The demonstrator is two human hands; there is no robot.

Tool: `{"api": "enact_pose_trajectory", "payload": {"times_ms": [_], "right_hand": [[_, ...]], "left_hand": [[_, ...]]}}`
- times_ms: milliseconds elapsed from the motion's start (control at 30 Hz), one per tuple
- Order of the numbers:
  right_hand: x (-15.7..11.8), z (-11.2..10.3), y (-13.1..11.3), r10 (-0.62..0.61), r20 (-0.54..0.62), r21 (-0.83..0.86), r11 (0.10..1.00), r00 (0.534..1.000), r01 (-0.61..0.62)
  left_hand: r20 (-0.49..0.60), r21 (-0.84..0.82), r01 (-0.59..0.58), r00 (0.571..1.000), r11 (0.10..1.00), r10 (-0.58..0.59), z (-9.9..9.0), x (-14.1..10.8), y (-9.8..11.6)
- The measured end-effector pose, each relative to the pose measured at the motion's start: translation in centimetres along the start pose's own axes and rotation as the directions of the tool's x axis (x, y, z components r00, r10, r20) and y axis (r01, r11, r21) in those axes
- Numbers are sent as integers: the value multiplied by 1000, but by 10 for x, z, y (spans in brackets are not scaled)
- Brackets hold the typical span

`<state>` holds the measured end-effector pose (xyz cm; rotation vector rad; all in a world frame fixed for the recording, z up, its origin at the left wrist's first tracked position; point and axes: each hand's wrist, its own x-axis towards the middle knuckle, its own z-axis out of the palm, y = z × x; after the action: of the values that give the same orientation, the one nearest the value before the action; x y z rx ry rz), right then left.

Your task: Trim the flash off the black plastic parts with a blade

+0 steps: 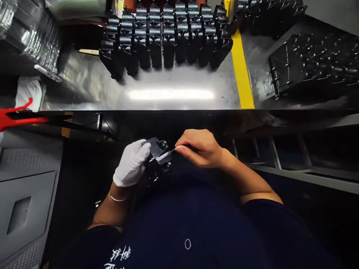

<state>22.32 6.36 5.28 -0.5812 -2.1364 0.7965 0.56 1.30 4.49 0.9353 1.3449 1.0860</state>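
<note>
My left hand (130, 163), in a white glove, grips a black plastic part (153, 147) with small round lugs along its edges. The part is held tilted in front of my body, below the table edge. My bare right hand (202, 148) is closed in a pinch at the right of the part. Between its thumb and forefinger is the end of a thin, pale strip (167, 153), which reaches onto the part's lower right edge. Whether the strip is a blade or a film, I cannot tell. The underside of the part is dark and partly hidden.
Rows of similar black parts (168, 41) stand on the metal table (171, 80). Yellow tape (241, 71) crosses it, with more black parts (322, 61) to the right. At left are clear plastic trays (42, 41), a white cloth (28, 91) and a red-handled tool (19, 116).
</note>
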Motion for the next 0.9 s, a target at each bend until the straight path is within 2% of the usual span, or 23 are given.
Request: {"api": "enact_pose_trajectory", "payload": {"times_ms": [67,167,233,333,400,600,767,833,900], "right_hand": [[4,2,-1,-45,36,-95,994,998,48],[6,2,0,-3,75,-151,988,997,15],[7,0,0,26,123,-116,993,992,-11],[9,-5,-1,73,229,-7,997,971,-74],[9,-10,-3,116,308,53,989,944,-139],[9,-15,-1,215,478,174,927,852,-332],[2,-16,1,202,479,270,892,855,-362],[-3,-17,2,188,440,333,874,878,-354],[-8,-17,3,173,336,374,878,926,-300]], "left_hand": [[-11,-11,-6,1000,1000,6,3,-1,2],[-32,-63,28,999,998,-30,5,-1,4],[-14,-63,54,998,997,-55,5,-1,4],[32,-16,16,999,1000,-16,3,-1,-2],[36,-7,0,999,1000,1,2,-1,-7],[81,-51,84,993,995,-80,6,-5,-16],[103,-54,75,992,996,-69,9,-5,-16],[56,-40,43,998,998,-41,9,-3,-14],[8,-31,15,1000,999,-15,8,1,-13]]}}
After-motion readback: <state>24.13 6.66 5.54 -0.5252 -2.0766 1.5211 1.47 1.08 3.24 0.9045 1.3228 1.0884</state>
